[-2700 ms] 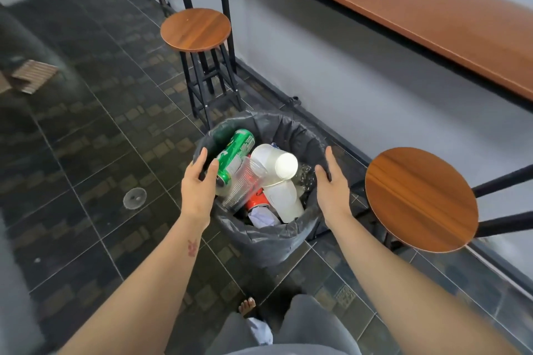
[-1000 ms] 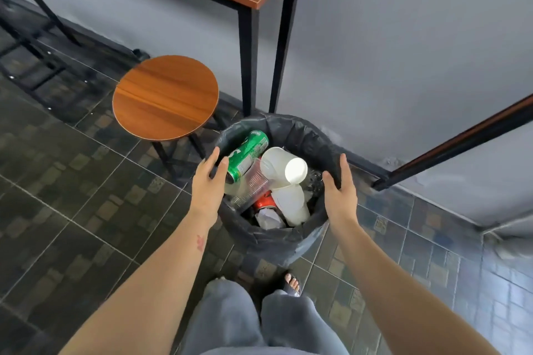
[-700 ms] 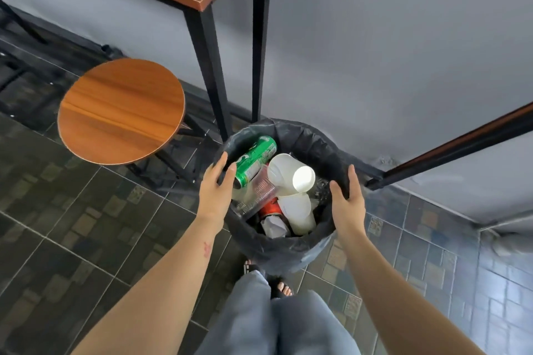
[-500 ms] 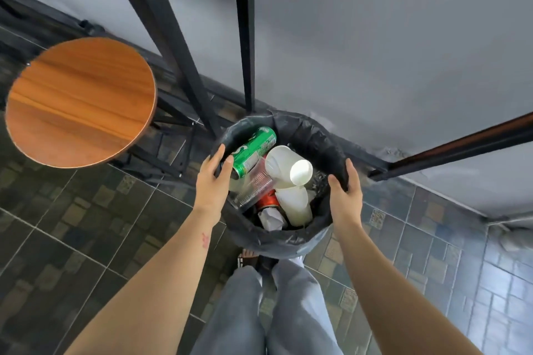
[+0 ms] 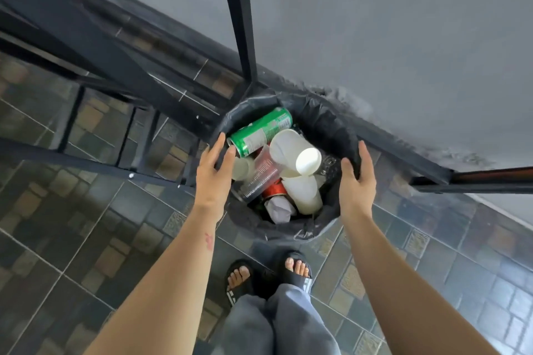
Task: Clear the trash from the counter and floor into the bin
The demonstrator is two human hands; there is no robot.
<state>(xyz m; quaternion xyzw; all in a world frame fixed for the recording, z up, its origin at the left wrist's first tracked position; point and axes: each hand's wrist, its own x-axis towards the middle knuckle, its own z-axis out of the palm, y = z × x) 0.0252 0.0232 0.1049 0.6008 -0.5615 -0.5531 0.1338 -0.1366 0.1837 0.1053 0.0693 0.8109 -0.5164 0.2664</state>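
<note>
A round bin (image 5: 326,121) lined with a black bag stands on the tiled floor against the grey wall. Inside lie a green can (image 5: 259,131), white paper cups (image 5: 291,153), a clear plastic cup (image 5: 259,176), a red can (image 5: 274,190) and crumpled paper (image 5: 278,209). My left hand (image 5: 213,173) grips the bin's left rim. On the right rim sits my right hand (image 5: 356,179), fingers curled over the bag's edge.
Black metal table legs (image 5: 239,17) rise just behind the bin, with a low black frame (image 5: 86,164) to the left. A wooden counter edge (image 5: 496,174) juts in at the right. My sandalled feet (image 5: 268,271) stand right before the bin.
The bin has travelled with both hands past the round stool and table, and now sits low by the wall under the table frame. The stool has left the view.
</note>
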